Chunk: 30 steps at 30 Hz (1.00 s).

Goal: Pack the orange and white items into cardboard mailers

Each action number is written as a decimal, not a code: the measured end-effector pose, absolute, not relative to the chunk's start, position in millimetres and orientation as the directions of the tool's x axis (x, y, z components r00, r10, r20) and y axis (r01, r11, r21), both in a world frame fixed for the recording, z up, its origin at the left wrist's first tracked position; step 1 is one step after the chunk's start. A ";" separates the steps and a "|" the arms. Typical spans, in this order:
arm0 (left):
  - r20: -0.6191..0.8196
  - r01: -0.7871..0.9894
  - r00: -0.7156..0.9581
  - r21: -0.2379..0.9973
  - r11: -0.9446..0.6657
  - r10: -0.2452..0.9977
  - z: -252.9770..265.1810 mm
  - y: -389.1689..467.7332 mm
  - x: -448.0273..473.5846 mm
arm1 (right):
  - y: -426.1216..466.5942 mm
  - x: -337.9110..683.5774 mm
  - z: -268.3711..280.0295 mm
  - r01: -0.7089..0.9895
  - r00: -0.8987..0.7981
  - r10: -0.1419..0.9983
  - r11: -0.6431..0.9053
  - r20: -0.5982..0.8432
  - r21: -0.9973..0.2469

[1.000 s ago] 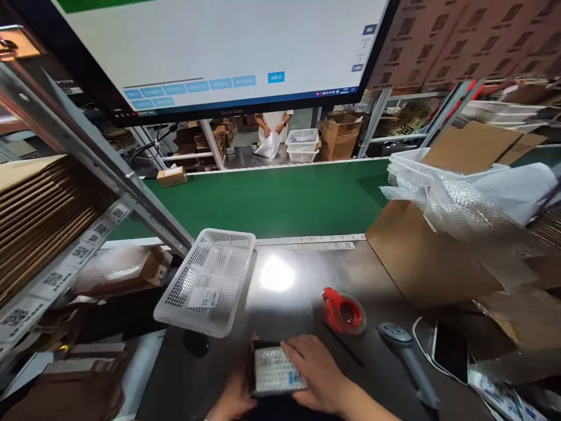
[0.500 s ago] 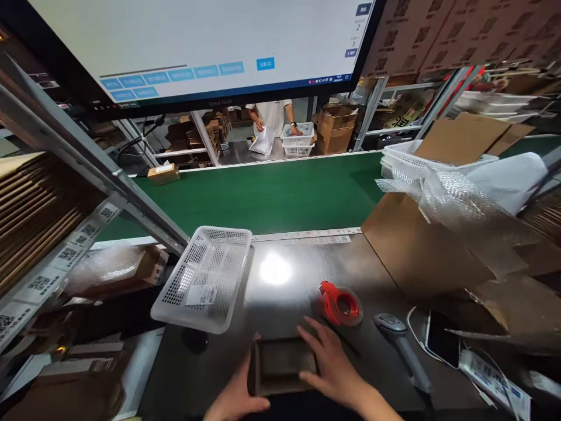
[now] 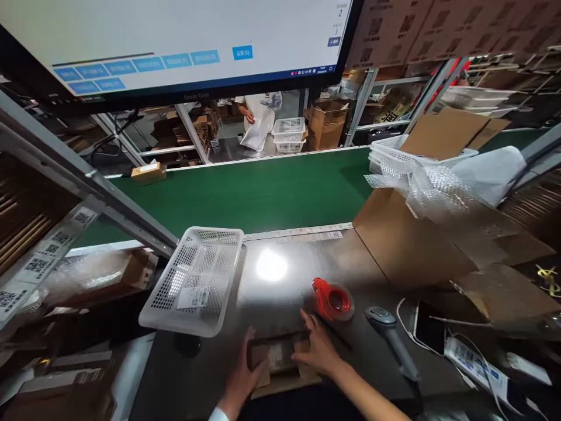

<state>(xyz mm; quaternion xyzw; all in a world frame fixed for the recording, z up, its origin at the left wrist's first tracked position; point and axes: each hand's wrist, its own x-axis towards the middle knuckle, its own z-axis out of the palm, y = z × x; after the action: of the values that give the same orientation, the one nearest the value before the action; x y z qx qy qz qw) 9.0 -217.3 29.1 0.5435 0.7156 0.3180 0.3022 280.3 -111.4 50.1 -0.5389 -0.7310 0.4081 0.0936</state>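
Observation:
A small brown cardboard box (image 3: 280,358) rests on the metal table close to my body, its front flap folded outward and a pale item faintly visible inside. At its left side, my left hand (image 3: 242,374) grips the wall, with the thumb bent over the left flap. My right hand (image 3: 319,349) holds the opposite side, its fingers over the right flap. Some blur covers both hands. Just beyond my right hand lies a red tape dispenser (image 3: 328,299) with a roll of clear tape. A grey barcode scanner (image 3: 392,342) lies further right.
A white plastic basket (image 3: 231,286) with a label in it stands at the left. Behind the table runs a green conveyor belt (image 3: 258,196). Cardboard and bubble wrap (image 3: 438,184) crowd the right, near a phone (image 3: 429,327). A monitor (image 3: 188,96) hangs overhead; a co-worker stands beyond.
The box's side flaps have come inward under my hands and its front flap now shows. My right thumb and fingers have drawn over the flap. The view has shifted slightly right.

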 end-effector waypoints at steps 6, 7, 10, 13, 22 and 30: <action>-0.101 0.828 0.119 0.560 -0.043 0.988 37.2 -250.3 -28.4 | -115.2 332.2 56.6 0.516 -0.784 0.609 0.536 -0.117 -0.669; -0.157 0.832 0.155 0.553 -0.043 0.975 46.1 -251.9 -31.5 | -113.6 339.0 67.0 0.501 -0.814 0.561 0.545 -0.152 -0.672; -0.283 0.808 0.141 0.587 0.055 0.949 79.9 -248.8 -33.5 | -108.0 347.8 98.6 0.456 -0.869 0.449 0.567 -0.207 -0.686; -0.413 0.691 0.051 0.672 0.267 0.909 101.0 -238.7 -26.4 | -106.3 340.4 104.2 0.404 -0.875 0.470 0.580 -0.114 -0.707; -0.148 0.374 -0.440 0.867 0.331 0.886 64.2 -226.1 19.5 | -137.1 298.7 27.5 0.636 -0.455 0.882 0.416 0.118 -0.650; -0.310 0.154 -0.395 0.906 0.395 0.865 58.4 -216.7 11.3 | -72.3 345.6 20.3 0.812 -0.019 1.000 0.015 -0.001 -0.583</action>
<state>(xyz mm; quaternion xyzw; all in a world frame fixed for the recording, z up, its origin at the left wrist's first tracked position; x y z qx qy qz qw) 11.3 -216.7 58.4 0.3534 0.7211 0.4214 0.4214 345.6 -72.3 20.3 -0.6668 -0.6794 0.2191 0.2140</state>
